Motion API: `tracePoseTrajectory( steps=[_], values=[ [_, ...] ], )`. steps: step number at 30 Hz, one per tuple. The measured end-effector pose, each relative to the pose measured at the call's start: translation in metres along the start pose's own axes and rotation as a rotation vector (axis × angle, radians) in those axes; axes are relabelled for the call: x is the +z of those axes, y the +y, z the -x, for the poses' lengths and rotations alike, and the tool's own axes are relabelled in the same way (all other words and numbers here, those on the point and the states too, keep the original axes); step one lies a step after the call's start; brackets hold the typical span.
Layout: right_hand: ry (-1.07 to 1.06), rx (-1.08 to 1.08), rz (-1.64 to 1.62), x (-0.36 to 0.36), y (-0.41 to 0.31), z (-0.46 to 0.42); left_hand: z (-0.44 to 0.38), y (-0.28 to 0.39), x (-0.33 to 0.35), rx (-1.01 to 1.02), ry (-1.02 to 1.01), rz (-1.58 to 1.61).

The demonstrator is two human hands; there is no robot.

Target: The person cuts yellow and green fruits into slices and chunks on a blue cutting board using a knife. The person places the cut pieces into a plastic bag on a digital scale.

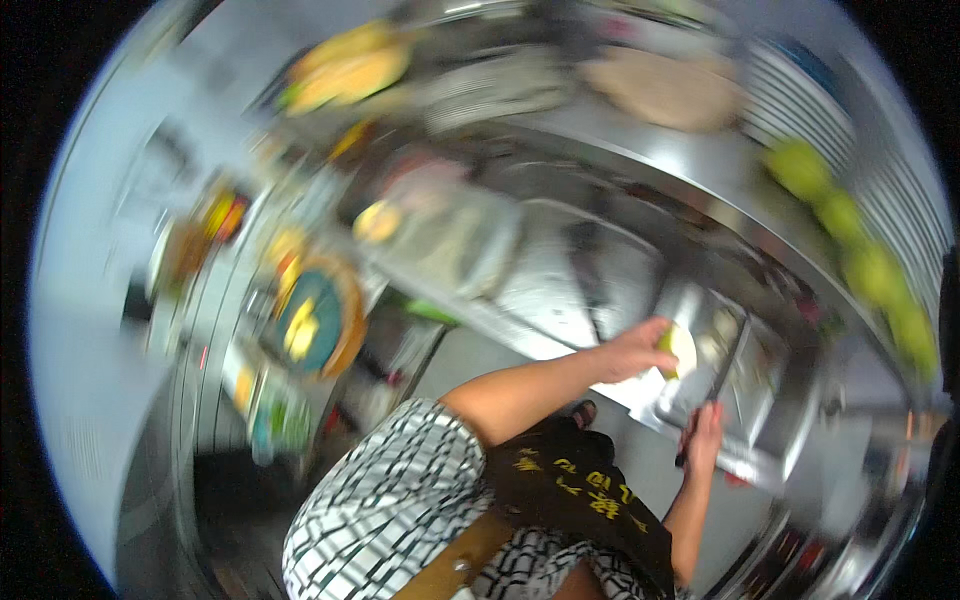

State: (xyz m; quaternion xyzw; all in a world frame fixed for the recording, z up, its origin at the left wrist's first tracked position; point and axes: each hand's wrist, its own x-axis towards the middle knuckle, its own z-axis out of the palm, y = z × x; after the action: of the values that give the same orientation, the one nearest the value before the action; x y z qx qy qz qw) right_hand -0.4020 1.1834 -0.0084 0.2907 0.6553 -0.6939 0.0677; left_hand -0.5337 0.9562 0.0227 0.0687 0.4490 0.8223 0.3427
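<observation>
My left hand (pixel 639 351) holds a piece of yellow-green fruit or vegetable (pixel 681 352) with a pale cut face, over the near edge of a steel sink. My right hand (pixel 703 435) is closed on the dark handle of a long-bladed knife (pixel 731 360), whose blade points up and away across the sink basin (pixel 787 420). The blade is apart from the piece, to its right. Several pale pieces (pixel 720 334) lie in the basin beyond my hands. Motion blur hides their detail.
A clear plastic container or bag (pixel 457 240) stands on the steel counter left of the sink. Farther left is a round teal board (pixel 322 330) with yellow pieces. Green round fruits (pixel 877 274) line the shelf at right, beside a ribbed rack (pixel 799 94). A tan round board (pixel 667 86) lies behind.
</observation>
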Motion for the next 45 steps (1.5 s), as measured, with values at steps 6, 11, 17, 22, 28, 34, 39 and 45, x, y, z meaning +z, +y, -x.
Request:
tracePoseTrajectory(
  steps=[6,11,17,22,28,34,39,45],
  values=[
    [-0.517,0.092,0.279,0.117,0.019,0.010,0.209,0.010,-0.122,0.141,0.697,-0.095],
    [-0.954,0.142,0.502,0.231,0.001,0.028,0.384,0.033,-0.178,0.393,1.300,-0.071],
    [-1.203,0.244,0.709,0.400,0.012,0.079,0.580,0.032,-0.295,0.216,2.084,-0.691],
    [-1.320,0.238,0.852,0.528,0.048,0.132,0.691,0.063,-0.389,-0.055,2.205,-0.804],
    [-1.390,0.103,0.972,0.625,0.068,0.168,0.727,0.079,-0.451,-0.154,2.087,-0.910],
    [-1.305,0.191,1.020,0.654,0.063,0.163,0.724,0.098,-0.488,-0.119,2.002,-1.108],
    [-1.522,-0.708,1.287,0.668,0.066,0.157,0.726,0.110,-0.487,0.119,2.079,-0.869],
    [-1.530,-0.941,1.631,0.746,0.086,0.208,0.741,0.084,-0.451,0.524,2.093,-0.140]
  ],
)
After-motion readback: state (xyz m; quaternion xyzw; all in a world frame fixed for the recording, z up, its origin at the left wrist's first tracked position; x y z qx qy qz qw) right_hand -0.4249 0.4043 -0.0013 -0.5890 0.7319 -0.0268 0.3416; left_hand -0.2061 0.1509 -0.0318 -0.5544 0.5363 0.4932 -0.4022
